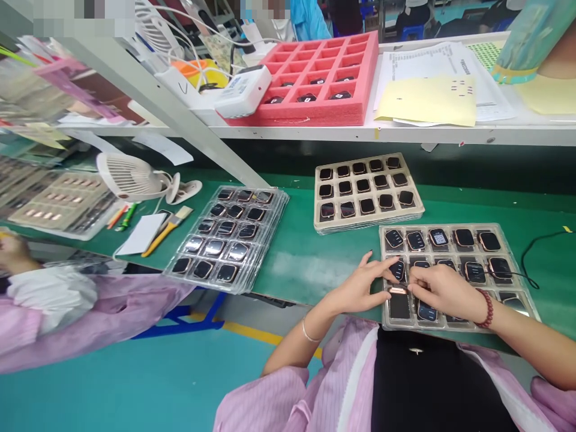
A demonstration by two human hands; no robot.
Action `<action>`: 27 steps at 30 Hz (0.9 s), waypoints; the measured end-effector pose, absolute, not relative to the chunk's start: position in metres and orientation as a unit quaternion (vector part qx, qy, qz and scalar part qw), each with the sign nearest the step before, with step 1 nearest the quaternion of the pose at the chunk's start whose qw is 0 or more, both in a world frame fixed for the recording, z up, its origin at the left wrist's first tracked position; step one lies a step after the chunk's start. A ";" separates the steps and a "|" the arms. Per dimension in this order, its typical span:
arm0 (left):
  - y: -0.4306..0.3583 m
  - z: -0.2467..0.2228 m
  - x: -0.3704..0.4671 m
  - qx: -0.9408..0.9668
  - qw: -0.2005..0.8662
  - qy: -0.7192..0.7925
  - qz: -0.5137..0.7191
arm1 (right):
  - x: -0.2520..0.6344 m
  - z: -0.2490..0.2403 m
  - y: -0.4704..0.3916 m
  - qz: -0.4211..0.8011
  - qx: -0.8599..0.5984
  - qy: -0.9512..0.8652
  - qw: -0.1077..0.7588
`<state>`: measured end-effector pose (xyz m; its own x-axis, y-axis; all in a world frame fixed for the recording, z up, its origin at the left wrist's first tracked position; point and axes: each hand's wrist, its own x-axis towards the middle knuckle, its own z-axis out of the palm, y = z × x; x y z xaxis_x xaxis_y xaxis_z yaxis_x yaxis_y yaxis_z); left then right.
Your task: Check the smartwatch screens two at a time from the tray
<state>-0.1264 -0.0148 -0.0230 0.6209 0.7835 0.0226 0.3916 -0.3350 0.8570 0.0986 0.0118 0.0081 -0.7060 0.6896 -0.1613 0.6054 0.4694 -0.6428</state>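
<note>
A clear plastic tray of square smartwatch bodies lies in front of me at the bench's edge. Several of its watches show lit screens, one with a white code pattern. My left hand grips a smartwatch at the tray's left side, with thumb and fingers around it. A copper-coloured edge shows just below that watch, above a dark pocket. My right hand is closed at the same watch's right side, its fingertips pinched together. What lies between those fingertips is hidden. The right hand also covers part of the middle row.
Another watch tray lies behind, and a stack of trays to the left. A brush, a white fan and a co-worker's sleeve are further left. A black cable lies right. The shelf holds a pink foam tray.
</note>
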 end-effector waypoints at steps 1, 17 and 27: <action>-0.015 -0.022 -0.127 0.788 0.437 0.373 0.222 | 0.098 0.007 0.010 0.342 -0.370 -0.863 0.049; -0.017 -0.033 -0.117 0.725 0.488 0.382 0.299 | 0.102 0.003 0.022 0.444 -0.421 -0.781 0.126; -0.018 -0.037 -0.115 0.701 0.513 0.376 0.323 | 0.101 0.003 0.017 0.396 -0.423 -0.804 0.134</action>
